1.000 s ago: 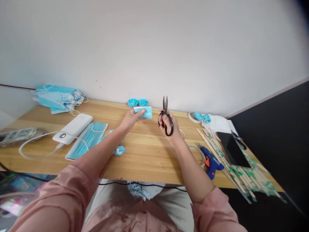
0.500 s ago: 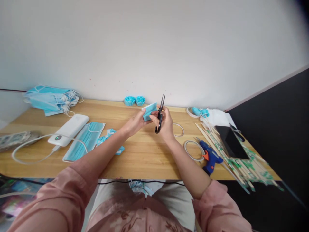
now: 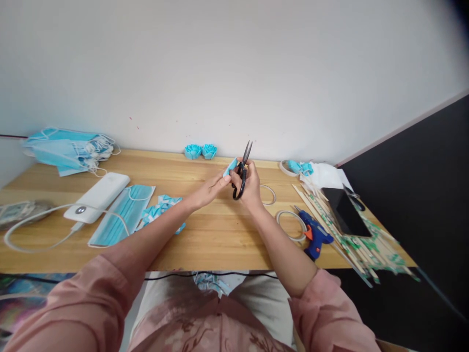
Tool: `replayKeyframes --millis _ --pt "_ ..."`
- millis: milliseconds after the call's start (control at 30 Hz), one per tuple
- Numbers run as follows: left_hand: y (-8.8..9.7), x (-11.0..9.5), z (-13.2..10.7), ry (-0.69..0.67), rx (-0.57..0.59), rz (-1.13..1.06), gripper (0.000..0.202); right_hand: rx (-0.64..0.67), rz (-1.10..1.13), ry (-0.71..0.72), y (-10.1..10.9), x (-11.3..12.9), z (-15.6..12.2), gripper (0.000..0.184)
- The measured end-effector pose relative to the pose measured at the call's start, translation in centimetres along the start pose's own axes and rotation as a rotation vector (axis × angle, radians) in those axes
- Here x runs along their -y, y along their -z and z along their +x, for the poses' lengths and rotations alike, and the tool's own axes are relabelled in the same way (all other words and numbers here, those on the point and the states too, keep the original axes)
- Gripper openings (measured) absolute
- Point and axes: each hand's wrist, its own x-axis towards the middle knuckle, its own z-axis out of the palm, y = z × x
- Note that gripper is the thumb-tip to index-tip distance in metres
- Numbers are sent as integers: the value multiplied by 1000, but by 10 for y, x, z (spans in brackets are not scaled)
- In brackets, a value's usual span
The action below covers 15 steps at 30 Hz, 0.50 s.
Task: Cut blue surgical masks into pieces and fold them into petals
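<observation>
My right hand (image 3: 252,186) grips black scissors (image 3: 242,170) by the handles, the blades pointing up and slightly apart. My left hand (image 3: 209,189) pinches a small folded piece of blue mask cloth (image 3: 230,167) right beside the blades. Both hands meet above the middle of the wooden table (image 3: 220,230). Cut blue scraps (image 3: 161,209) lie on the table under my left forearm.
A flat blue face mask (image 3: 120,215) and a white power bank (image 3: 95,196) with its cable lie at the left, a stack of masks (image 3: 69,149) behind. Two blue cloth flowers (image 3: 201,151) sit by the wall. A blue glue gun (image 3: 315,234), tape rings, wooden sticks (image 3: 351,234) and a phone (image 3: 342,210) are at the right.
My hands have come together: the scissors tilted toward the blue piece, which my left hand turned edge-on against the blades. The camera view shifted slightly.
</observation>
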Motion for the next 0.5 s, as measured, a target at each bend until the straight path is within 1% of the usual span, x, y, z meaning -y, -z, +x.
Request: replayKeyframes --millis 67,200,300,400,500 --pt "-1 0 1 22 -31 25 65 -10 0 -20 -1 0 0 50" --pt "-1 5 3 87 -130 16 66 2 -41 -32 -1 -2 -1 52" --pt "1 7 3 102 -211 9 59 16 -49 -50 -2 -1 -2 50" --pt "8 6 4 133 -297 -11 51 32 15 -80 -2 2 0 46" --pt "19 6 7 144 -371 -93 47 -23 118 -120 2 4 5 45"
